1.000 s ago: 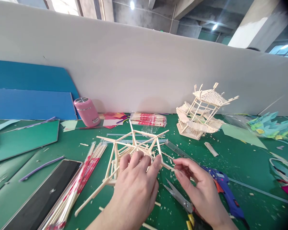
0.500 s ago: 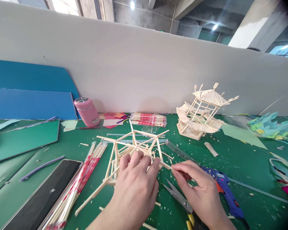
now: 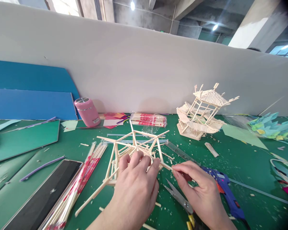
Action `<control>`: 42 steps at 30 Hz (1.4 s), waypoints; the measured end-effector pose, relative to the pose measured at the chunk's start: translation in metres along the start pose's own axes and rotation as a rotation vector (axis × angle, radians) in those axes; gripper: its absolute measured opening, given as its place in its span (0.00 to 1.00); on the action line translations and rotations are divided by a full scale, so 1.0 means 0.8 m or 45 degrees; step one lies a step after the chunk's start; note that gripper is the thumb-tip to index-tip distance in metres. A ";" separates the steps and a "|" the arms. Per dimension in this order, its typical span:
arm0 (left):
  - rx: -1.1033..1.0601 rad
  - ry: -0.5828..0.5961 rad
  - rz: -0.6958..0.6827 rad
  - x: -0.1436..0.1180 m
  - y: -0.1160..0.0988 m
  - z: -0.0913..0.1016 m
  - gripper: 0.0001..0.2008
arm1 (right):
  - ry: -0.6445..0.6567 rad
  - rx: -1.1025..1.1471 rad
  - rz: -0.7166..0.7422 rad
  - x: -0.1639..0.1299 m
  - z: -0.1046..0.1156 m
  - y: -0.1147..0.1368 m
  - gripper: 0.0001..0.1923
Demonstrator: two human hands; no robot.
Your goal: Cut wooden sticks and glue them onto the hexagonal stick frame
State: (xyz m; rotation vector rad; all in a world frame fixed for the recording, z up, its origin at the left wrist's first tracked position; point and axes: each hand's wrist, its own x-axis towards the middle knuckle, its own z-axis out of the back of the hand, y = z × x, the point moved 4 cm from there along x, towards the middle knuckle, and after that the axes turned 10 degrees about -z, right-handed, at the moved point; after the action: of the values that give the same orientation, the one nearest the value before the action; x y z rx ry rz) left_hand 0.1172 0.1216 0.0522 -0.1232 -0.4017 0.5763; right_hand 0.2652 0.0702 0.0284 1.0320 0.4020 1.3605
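A pavilion-like frame of thin wooden sticks [image 3: 137, 148] stands on the green table in front of me. My left hand [image 3: 136, 185] reaches over its near side, fingers bent and gripping it; the fingertips and what lies under the palm are hidden. My right hand [image 3: 200, 188] pinches the outer end of a short wooden stick [image 3: 166, 166] between thumb and forefinger. That stick juts from the frame's right side, and its inner end is beside my left forefinger. Scissors [image 3: 180, 198] lie open, partly under my right hand. A blue glue gun [image 3: 228, 190] lies to its right.
A finished-looking stick pavilion [image 3: 206, 111] stands at the back right. Bagged sticks [image 3: 86, 172] and a dark phone-like slab [image 3: 45, 195] lie left. A pink canister [image 3: 87, 111] and another stick pack [image 3: 148, 119] sit near the white partition [image 3: 134, 64]. Wood scraps are scattered about.
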 end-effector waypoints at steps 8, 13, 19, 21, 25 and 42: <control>0.008 -0.019 -0.005 0.002 0.000 0.000 0.15 | -0.002 -0.013 0.000 0.002 -0.001 0.002 0.05; 0.004 -0.015 0.002 0.001 0.001 0.001 0.16 | -0.001 -0.006 0.005 0.001 0.000 0.003 0.05; 0.000 -0.014 0.000 0.000 0.000 0.001 0.16 | -0.002 -0.003 0.007 0.001 -0.001 0.002 0.05; 0.002 -0.013 0.000 0.000 0.000 0.001 0.16 | -0.002 -0.004 0.011 0.002 -0.001 0.002 0.05; 0.005 -0.005 0.000 0.000 0.001 0.000 0.16 | -0.004 -0.004 0.014 0.002 -0.001 0.002 0.05; 0.018 -0.003 0.002 0.000 0.001 -0.001 0.16 | 0.018 0.011 -0.012 0.002 0.000 0.002 0.05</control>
State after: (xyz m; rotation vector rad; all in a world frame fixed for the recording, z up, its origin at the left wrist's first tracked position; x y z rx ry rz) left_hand 0.1169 0.1225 0.0511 -0.1097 -0.3997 0.5807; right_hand 0.2647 0.0715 0.0303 1.0273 0.4232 1.3592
